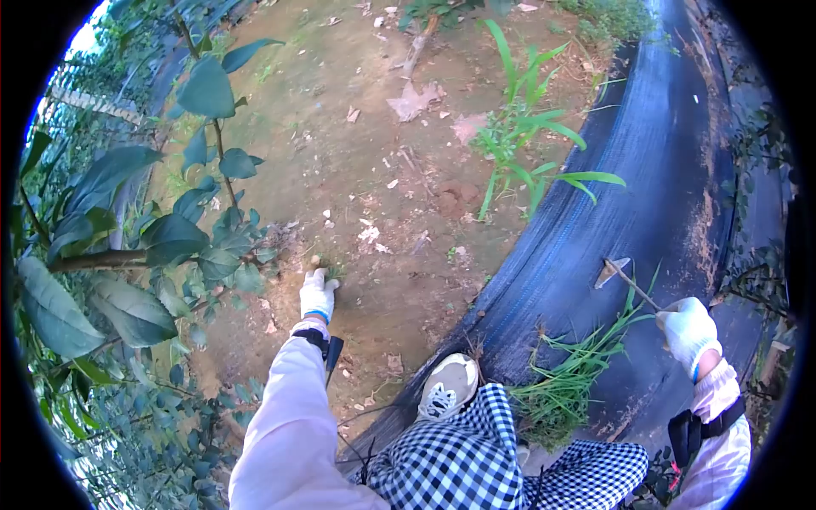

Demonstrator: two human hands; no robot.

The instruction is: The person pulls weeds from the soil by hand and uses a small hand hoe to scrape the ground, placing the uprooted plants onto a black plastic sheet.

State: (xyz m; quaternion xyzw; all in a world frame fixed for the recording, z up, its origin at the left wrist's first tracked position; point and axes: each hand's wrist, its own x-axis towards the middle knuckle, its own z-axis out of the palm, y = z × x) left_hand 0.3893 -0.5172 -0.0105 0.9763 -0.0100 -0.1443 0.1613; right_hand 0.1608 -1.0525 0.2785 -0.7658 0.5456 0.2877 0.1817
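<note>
My left hand (318, 294), in a white glove, reaches down to the bare soil with its fingers bent together. A small tuft of green weed (334, 270) sits right at its fingertips; what lies between the fingers is too small to make out. My right hand (687, 333), also gloved, is closed around the handle of a small hand hoe (614, 272). The hoe's flat, pointed blade is over the black ground cover. Below and left of that hand lies a heap of pulled grass (568, 382) on the cover, beside my legs.
Black woven ground cover (595, 212) curves along the right. Tall green grass (523, 136) grows at its edge, with dry leaves (415, 100) on the soil nearby. A leafy branch (110, 259) reaches in from the left. My shoe (449, 387) stands at the cover's edge.
</note>
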